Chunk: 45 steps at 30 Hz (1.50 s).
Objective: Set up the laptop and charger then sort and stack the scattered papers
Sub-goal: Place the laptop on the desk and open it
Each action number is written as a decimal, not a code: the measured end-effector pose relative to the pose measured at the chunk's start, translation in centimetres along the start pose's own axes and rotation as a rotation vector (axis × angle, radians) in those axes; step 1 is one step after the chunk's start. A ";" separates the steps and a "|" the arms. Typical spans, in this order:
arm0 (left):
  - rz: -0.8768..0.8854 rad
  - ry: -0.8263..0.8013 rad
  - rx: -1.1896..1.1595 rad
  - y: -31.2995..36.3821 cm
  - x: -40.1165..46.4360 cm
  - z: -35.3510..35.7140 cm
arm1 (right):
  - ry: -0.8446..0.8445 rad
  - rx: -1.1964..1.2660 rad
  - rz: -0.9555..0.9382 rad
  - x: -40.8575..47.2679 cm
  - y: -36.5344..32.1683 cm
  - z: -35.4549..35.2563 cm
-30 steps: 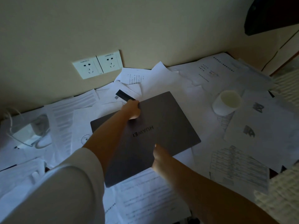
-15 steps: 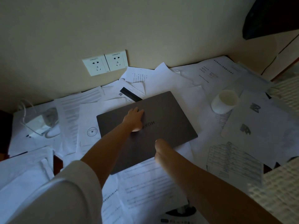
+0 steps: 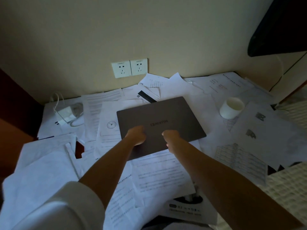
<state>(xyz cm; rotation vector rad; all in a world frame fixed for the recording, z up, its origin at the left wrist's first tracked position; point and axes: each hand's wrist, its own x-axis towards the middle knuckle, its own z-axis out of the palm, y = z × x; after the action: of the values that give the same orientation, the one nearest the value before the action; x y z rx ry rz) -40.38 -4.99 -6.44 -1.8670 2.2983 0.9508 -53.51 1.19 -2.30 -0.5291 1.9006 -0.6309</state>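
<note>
While lying shut on a loose bed of scattered papers (image 3: 159,173), the laptop (image 3: 159,123) sitting mid-tabletop, near edge toward the person, logo facing away. Looking risky from here: lifting the lid with sheets underneath probably sliding the whole machine, since nothing firm is gripping its base. Possibly dragging pages along and creasing them. Also worth watching, the white cup (image 3: 231,107) standing just off the laptop's right corner, on the papers, likely to tip if the machine skids that way. Whether anything is in it, impossible to say.

Now the hands. Left hand (image 3: 136,136) resting on the lid near the front edge, fingers curled under, seemingly pressing rather than gripping. Right hand (image 3: 171,138) hovering at the same front edge, fingers also curled in, thumb toward the rim; touching or just clear, too dim to tell. Neither visibly holding anything.

Over at the far left, the charger (image 3: 65,113) with its coiled cable lying on paper, untouched, well apart from the laptop. Wall sockets (image 3: 129,68) waiting above, both unoccupied.
</note>
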 end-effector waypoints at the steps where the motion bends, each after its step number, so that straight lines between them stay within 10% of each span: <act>1: -0.023 0.004 -0.024 -0.4 -0.3 0.0 | -0.002 -0.060 -0.038 0.4 0.3 0.3; 10: -0.155 0.169 -0.220 -1.3 -1.0 0.7 | 0.009 -0.805 -0.705 4.9 1.3 -2.5; 29: -0.880 0.366 -0.465 -2.1 3.4 1.5 | 0.347 -0.597 -0.226 15.5 -0.9 -8.2; 45: -0.742 0.455 -0.572 -2.3 5.8 -0.1 | 0.395 -0.360 -0.101 15.8 -1.8 -9.2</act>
<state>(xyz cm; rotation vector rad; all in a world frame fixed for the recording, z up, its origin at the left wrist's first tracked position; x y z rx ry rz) -39.89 -10.29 -9.63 -3.0934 1.2620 1.2000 -67.89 -8.16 -8.94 -0.7775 2.3947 -0.4824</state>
